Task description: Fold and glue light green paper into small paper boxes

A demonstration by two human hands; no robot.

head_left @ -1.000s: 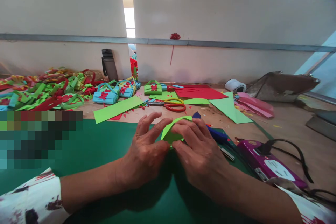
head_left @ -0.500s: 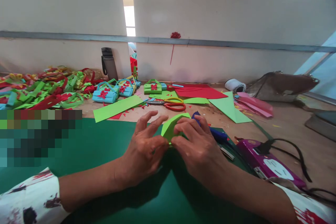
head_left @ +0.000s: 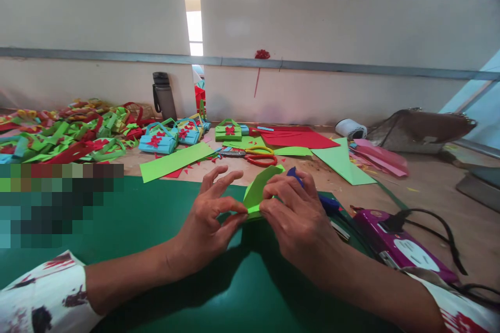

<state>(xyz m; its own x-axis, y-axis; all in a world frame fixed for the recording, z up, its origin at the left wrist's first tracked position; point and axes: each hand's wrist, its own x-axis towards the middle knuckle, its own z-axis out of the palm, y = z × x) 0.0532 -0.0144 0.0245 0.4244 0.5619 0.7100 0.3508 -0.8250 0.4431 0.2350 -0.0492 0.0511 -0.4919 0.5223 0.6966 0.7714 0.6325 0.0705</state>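
A piece of bright green paper [head_left: 258,192] with a folded lower edge is held between my two hands, above the dark green mat [head_left: 156,291]. My left hand [head_left: 211,218] pinches its left end between thumb and index finger, the other fingers raised. On the right end, my right hand [head_left: 292,213] grips the fold with thumb and curled fingers, hiding part of the paper. Just behind the right hand lies a blue glue gun [head_left: 328,203], partly covered by it. Scissors [head_left: 261,156] with red and yellow handles rest beyond the paper.
Small paper bags [head_left: 157,139] with red bows stand at the back, beside a heap of paper pieces [head_left: 78,132] and a dark bottle [head_left: 164,96]. Red sheets [head_left: 299,137] lie behind the scissors. A purple power strip [head_left: 402,244] with cables sits right; a brown handbag [head_left: 422,130] stands behind.
My left thumb and index finger have shifted slightly left along the paper's edge. More of the paper and its lower fold now shows between my hands.
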